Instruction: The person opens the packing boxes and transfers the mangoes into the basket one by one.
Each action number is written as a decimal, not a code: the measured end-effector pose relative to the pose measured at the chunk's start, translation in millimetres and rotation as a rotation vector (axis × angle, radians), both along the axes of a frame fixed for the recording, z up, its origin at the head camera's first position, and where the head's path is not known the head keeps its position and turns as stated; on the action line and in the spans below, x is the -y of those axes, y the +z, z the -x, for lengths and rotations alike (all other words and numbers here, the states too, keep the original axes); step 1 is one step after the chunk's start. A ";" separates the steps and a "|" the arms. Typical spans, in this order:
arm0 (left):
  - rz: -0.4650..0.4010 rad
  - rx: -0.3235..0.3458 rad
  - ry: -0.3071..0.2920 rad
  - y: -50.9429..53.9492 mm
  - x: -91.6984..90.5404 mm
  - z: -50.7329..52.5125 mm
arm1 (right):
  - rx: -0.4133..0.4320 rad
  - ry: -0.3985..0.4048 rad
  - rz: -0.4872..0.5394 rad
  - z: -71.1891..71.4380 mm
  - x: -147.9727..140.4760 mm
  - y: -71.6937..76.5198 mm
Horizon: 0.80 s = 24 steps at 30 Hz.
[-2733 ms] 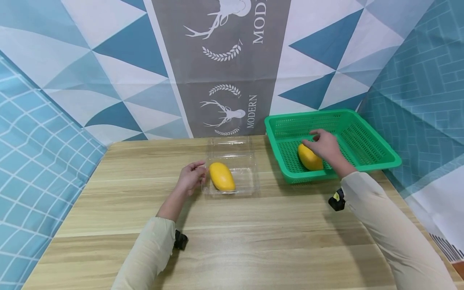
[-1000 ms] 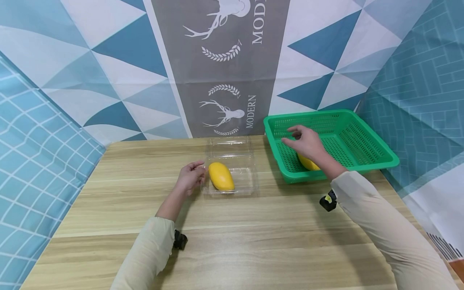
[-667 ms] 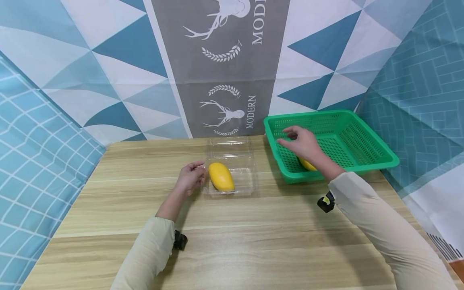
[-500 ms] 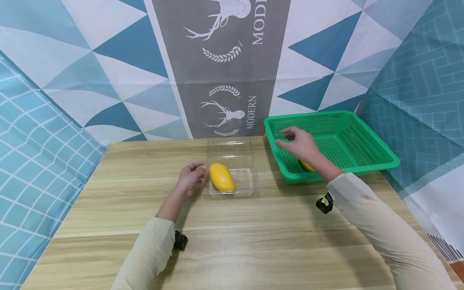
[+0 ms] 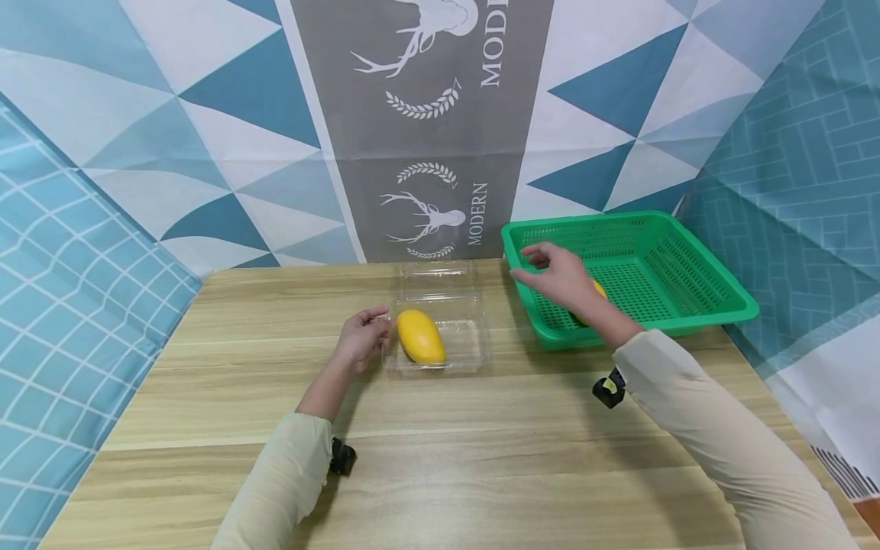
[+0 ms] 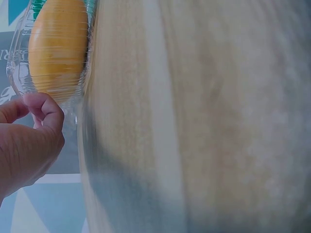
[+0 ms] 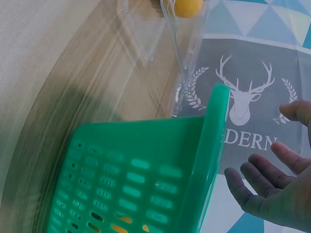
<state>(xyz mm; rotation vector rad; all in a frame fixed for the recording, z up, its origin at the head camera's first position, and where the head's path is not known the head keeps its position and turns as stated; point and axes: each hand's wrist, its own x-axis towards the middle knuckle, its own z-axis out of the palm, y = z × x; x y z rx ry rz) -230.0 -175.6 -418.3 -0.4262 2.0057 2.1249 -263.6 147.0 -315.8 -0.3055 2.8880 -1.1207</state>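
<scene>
My left hand [image 5: 363,338] pinches the left edge of a clear plastic clamshell box [image 5: 469,345], whose lid lies back toward the wall. Inside its left half rests a yellow mango [image 5: 421,336]; the left wrist view shows this mango [image 6: 58,48] through the ribbed plastic, just beyond my thumb and fingertip. Over the left part of a green basket [image 5: 629,286] hovers my right hand [image 5: 560,276], fingers spread and loosely bent, holding nothing. A second mango [image 5: 600,289] lies in the basket, mostly hidden under that hand and wrist.
A wooden table [image 5: 440,458] carries the box and basket. Patterned cloth [image 5: 426,153] rises behind it and on both sides. The basket's raised left rim [image 7: 214,126] stands between my right hand and the box.
My right hand has moved left from above the basket's mango toward the basket's left rim, with nothing in it. My left hand and the box have stayed in place.
</scene>
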 end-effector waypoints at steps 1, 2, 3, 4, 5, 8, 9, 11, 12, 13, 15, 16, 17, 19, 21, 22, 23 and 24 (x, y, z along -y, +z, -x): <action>0.001 0.000 0.001 -0.3 -0.1 0.0 | -0.001 0.002 0.000 -0.3 1.0 0.0; 0.001 -0.002 0.002 -0.4 -0.1 0.0 | -0.002 0.003 0.001 -0.7 2.1 0.2; 0.002 -0.002 0.002 -0.5 0.1 0.0 | -0.001 0.004 0.002 -1.0 3.1 0.3; 0.002 -0.003 0.002 -0.8 0.2 0.1 | -0.003 0.006 0.001 -1.3 3.9 0.3; 0.002 -0.003 0.003 -0.8 0.3 0.2 | -0.002 0.007 0.000 -1.5 4.7 0.4; -0.002 -0.004 0.003 -0.2 0.7 0.1 | 0.005 0.011 -0.004 -2.1 7.4 0.7; -0.003 -0.004 0.005 -0.1 0.8 0.0 | 0.009 0.013 -0.004 -2.3 8.5 1.0; -0.006 -0.004 0.009 0.2 0.7 -0.3 | 0.018 0.015 -0.006 -2.7 10.6 1.4; -0.006 -0.006 0.008 0.1 0.8 -0.4 | 0.022 0.016 -0.004 -2.8 11.7 1.4; -0.005 -0.008 0.007 0.0 1.1 -0.5 | 0.025 0.018 0.000 -3.0 12.9 1.4; -0.006 -0.009 0.006 -0.4 1.2 -0.5 | 0.023 0.020 -0.003 -3.2 15.1 1.3; -0.006 -0.010 0.005 -0.6 1.3 -0.5 | 0.022 0.023 -0.001 -3.2 16.0 0.9; -0.006 -0.011 0.004 -0.9 1.5 -0.4 | 0.021 0.026 0.001 -3.1 17.0 0.5; -0.006 -0.012 0.000 -1.1 1.9 -0.3 | 0.019 0.032 0.005 -3.4 19.0 0.2; -0.006 -0.010 0.003 -1.4 1.8 -0.3 | 0.019 0.042 0.005 -3.6 20.5 -0.1; -0.006 -0.010 0.004 -1.5 1.9 -0.2 | 0.020 0.045 0.005 -3.7 21.1 -0.3; -0.006 -0.010 0.004 -1.6 1.9 -0.1 | 0.021 0.047 0.004 -3.9 21.9 -0.2; -0.007 -0.010 0.005 -1.5 1.8 -0.2 | 0.020 0.050 0.003 -4.2 22.6 -0.2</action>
